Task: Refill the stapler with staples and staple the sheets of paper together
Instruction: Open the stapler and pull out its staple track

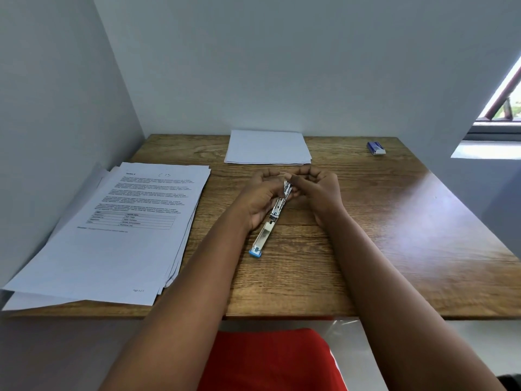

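the stapler [272,218] lay flat and open on the brown wood counter [394,235], near the middle. its long side ran from the near left to the far right. the near end had a small blue cap and pointed back at the person. the rest was shiny silver metal. the far end sat between the two hands.

the left hand [260,197] curled around the far part of the stapler and held it from the left side. the right hand [315,187] was bent into a narrow pinch, with its fingertips right at the far tip of the stapler. i could not tell if it held staples. both arms reached forward over the counter.

a big pile of printed papers [121,227] sat on the left. a neat stack of blank sheets [267,148] lay farther back. a small blue staple box [376,148] sat at the far right, well apart.
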`<state>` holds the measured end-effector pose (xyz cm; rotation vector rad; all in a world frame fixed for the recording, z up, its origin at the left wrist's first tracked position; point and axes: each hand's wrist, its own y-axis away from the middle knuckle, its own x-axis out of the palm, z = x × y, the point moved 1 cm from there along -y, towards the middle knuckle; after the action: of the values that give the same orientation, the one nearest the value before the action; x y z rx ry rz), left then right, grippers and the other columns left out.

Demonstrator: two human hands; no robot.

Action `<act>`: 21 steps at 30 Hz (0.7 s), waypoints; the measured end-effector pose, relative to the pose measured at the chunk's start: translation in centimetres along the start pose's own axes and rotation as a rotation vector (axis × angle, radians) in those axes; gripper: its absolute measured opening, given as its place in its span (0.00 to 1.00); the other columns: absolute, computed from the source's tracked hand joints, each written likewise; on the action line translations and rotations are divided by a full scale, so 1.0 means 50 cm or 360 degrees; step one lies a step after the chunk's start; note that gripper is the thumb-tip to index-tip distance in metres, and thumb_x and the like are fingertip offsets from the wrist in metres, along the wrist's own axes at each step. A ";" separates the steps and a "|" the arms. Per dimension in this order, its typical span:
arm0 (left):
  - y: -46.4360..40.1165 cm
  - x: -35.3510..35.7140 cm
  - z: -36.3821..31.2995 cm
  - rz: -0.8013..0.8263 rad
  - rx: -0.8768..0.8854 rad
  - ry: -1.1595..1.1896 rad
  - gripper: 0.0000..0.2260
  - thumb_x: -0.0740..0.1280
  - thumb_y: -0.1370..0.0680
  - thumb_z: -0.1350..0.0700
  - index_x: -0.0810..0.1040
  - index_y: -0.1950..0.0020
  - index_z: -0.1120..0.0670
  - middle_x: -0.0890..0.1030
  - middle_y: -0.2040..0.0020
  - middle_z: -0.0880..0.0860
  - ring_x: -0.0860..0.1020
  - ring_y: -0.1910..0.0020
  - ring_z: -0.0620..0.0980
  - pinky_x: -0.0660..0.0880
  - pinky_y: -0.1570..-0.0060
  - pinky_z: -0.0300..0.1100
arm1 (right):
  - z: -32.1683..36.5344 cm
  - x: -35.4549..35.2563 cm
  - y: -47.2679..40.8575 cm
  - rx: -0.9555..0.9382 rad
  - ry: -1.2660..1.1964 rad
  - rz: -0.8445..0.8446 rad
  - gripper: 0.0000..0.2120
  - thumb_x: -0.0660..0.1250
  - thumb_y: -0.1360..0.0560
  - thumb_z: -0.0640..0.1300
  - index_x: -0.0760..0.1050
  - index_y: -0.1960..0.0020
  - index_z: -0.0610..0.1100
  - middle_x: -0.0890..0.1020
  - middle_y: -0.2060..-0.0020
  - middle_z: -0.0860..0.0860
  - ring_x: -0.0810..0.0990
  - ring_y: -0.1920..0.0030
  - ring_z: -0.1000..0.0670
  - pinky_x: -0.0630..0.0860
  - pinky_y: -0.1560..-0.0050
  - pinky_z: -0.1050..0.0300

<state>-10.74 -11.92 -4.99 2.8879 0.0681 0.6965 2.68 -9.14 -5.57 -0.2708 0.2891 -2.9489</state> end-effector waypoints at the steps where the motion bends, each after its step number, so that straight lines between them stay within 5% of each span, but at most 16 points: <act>1: 0.002 0.002 0.001 0.0004 0.0013 -0.0065 0.16 0.63 0.25 0.76 0.72 0.41 0.61 0.82 0.57 0.61 0.85 0.60 0.53 0.82 0.49 0.52 | 0.001 0.001 0.002 0.0011 -0.0009 -0.0012 0.10 0.74 0.28 0.33 0.78 0.50 0.28 0.83 0.71 0.46 0.80 0.74 0.53 0.78 0.72 0.62; 5: 0.006 0.008 0.002 0.0048 0.0079 -0.0388 0.11 0.61 0.23 0.71 0.74 0.58 0.57 0.83 0.57 0.59 0.85 0.55 0.51 0.82 0.47 0.49 | 0.006 0.001 0.005 0.0041 0.0003 -0.0084 0.10 0.73 0.28 0.33 0.78 0.50 0.28 0.81 0.72 0.46 0.78 0.75 0.54 0.77 0.75 0.62; 12: 0.012 -0.001 0.002 0.0237 0.0049 -0.0534 0.15 0.62 0.22 0.64 0.81 0.65 0.54 0.85 0.58 0.55 0.83 0.51 0.56 0.81 0.49 0.46 | 0.003 -0.009 0.000 0.0111 -0.0080 -0.0166 0.07 0.74 0.27 0.37 0.78 0.52 0.34 0.78 0.72 0.45 0.77 0.76 0.52 0.78 0.76 0.58; 17: 0.016 -0.011 -0.004 0.0282 -0.0053 -0.0336 0.10 0.67 0.20 0.57 0.81 0.57 0.61 0.84 0.57 0.58 0.86 0.52 0.55 0.83 0.54 0.50 | -0.005 -0.023 -0.010 0.0070 -0.0151 -0.0292 0.09 0.73 0.26 0.38 0.79 0.50 0.34 0.78 0.72 0.48 0.77 0.73 0.56 0.76 0.73 0.63; 21: 0.025 -0.013 -0.008 0.0333 -0.0074 -0.0321 0.08 0.70 0.21 0.59 0.79 0.45 0.62 0.83 0.44 0.63 0.85 0.51 0.57 0.84 0.62 0.49 | -0.008 -0.026 -0.014 0.0026 -0.0203 -0.0292 0.06 0.73 0.26 0.37 0.79 0.52 0.37 0.80 0.71 0.49 0.77 0.73 0.55 0.76 0.71 0.64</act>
<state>-11.48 -13.13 -4.68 2.9286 -0.2750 0.4272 3.73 -8.15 -6.03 -0.5071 0.2342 -3.0939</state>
